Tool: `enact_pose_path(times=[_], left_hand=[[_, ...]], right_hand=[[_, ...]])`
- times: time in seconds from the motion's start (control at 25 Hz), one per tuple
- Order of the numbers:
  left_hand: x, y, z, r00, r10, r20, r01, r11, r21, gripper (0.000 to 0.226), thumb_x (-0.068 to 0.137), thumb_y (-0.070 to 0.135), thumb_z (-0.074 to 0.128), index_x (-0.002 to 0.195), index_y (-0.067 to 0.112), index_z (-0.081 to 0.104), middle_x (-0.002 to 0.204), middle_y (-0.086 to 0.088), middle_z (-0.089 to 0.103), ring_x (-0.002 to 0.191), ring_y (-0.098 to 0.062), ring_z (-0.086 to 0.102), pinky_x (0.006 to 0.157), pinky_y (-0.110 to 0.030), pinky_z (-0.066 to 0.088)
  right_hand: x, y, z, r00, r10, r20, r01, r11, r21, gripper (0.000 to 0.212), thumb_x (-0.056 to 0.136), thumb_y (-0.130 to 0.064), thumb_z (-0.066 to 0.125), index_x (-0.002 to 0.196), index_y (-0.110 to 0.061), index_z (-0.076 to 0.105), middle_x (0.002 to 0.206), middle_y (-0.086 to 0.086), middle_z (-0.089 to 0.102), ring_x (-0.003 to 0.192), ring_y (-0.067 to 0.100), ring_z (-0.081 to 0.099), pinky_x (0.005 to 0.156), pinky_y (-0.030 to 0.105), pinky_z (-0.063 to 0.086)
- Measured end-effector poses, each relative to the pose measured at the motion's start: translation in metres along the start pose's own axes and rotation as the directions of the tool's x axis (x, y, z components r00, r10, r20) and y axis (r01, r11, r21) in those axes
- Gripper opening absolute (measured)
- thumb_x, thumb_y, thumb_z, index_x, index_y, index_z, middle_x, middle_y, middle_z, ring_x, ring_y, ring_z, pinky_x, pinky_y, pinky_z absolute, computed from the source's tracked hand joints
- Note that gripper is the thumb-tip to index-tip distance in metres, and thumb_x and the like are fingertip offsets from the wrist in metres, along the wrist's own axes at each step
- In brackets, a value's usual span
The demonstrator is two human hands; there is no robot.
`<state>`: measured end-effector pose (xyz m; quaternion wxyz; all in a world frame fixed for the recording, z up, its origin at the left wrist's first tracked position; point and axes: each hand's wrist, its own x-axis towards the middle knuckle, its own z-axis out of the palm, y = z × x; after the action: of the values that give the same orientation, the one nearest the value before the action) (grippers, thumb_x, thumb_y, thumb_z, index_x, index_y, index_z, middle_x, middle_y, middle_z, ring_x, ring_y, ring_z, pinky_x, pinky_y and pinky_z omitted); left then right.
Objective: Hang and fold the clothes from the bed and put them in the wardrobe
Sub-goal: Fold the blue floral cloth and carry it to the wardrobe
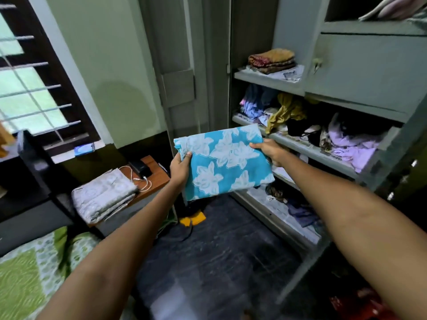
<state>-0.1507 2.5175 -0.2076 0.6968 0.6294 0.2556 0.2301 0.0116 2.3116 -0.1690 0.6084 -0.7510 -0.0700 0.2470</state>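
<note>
Wardrobe [342, 93] open on the right, grey metal, shelves stacked top to bottom. Middle shelf [307, 150] is crammed with loose unfolded clothes; top shelf holds a small brown folded pile [272, 60]. Lowest shelf has a few dark items and some bare space.

Bed [25, 269] at bottom left, green patterned sheet. Side table [159, 179] beyond it carries a grey folded stack [104, 195], a black box and a white cable.

Folded cloth [223, 160], blue with white flowers, held in the air in front of the wardrobe, just ahead of the middle shelf edge, not on any shelf yet.

Left hand [180, 166] grips its left edge, thumb on top, fingers curled under. Right hand [271, 150] pinches the upper right corner, thumb over the fabric.

Step, my read: folding done, this is the put-away. Next move needs a flat free spot. Middle shelf looks too full, so likely a lower shelf, slid in level so the fold holds.

No readable text, labels or brands anywhere.
</note>
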Motion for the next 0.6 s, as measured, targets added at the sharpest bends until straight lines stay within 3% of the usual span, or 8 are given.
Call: enact_pose_path(times=[0.08, 0.2, 0.44, 0.6], left_hand=[[0.047, 0.008, 0.024, 1.000, 0.010, -0.017, -0.010, 1.000, 0.001, 0.021, 0.098, 0.026, 0.046, 0.114, 0.012, 0.050, 0.115, -0.012, 0.064, 0.099, -0.026, 0.066, 0.087, -0.042, 0.054], [0.117, 0.028, 0.054, 1.000, 0.010, -0.018, -0.011, 1.000, -0.016, 0.021, 0.098, 0.027, 0.046, 0.114, 0.013, 0.049, 0.116, -0.011, 0.064, 0.099, -0.025, 0.066, 0.087, -0.040, 0.054], [0.247, 0.066, 0.111, 0.999, 0.046, -0.005, -0.046, 0.995, -0.092, 0.022, 0.099, 0.026, 0.045, 0.115, 0.011, 0.050, 0.118, -0.010, 0.063, 0.102, -0.025, 0.064, 0.085, -0.036, 0.054], [0.343, 0.086, 0.152, 0.995, 0.065, 0.074, -0.050, 0.981, -0.190, 0.029, 0.098, 0.023, 0.047, 0.121, 0.005, 0.049, 0.120, -0.010, 0.062, 0.101, -0.024, 0.064, 0.081, -0.033, 0.055]], right_hand=[[0.050, -0.026, -0.011, 1.000, -0.025, -0.009, 0.025, 0.999, -0.037, 0.029, 0.088, -0.014, 0.063, 0.116, -0.008, 0.060, 0.105, 0.010, 0.065, 0.074, 0.018, 0.064, 0.074, 0.035, 0.054], [0.120, -0.065, -0.026, 1.000, -0.031, 0.001, 0.031, 0.997, -0.068, 0.031, 0.088, -0.015, 0.064, 0.118, -0.006, 0.058, 0.103, 0.009, 0.066, 0.073, 0.017, 0.065, 0.064, 0.029, 0.056], [0.248, -0.152, -0.055, 0.998, -0.067, 0.022, 0.070, 0.979, -0.189, 0.034, 0.088, -0.016, 0.064, 0.120, -0.007, 0.058, 0.115, 0.011, 0.064, 0.078, 0.017, 0.063, 0.073, 0.030, 0.052], [0.332, -0.211, -0.079, 0.997, -0.075, 0.006, 0.075, 0.972, -0.224, 0.020, 0.090, -0.020, 0.062, 0.106, -0.010, 0.058, 0.096, 0.005, 0.065, 0.077, 0.017, 0.063, 0.070, 0.031, 0.053]])
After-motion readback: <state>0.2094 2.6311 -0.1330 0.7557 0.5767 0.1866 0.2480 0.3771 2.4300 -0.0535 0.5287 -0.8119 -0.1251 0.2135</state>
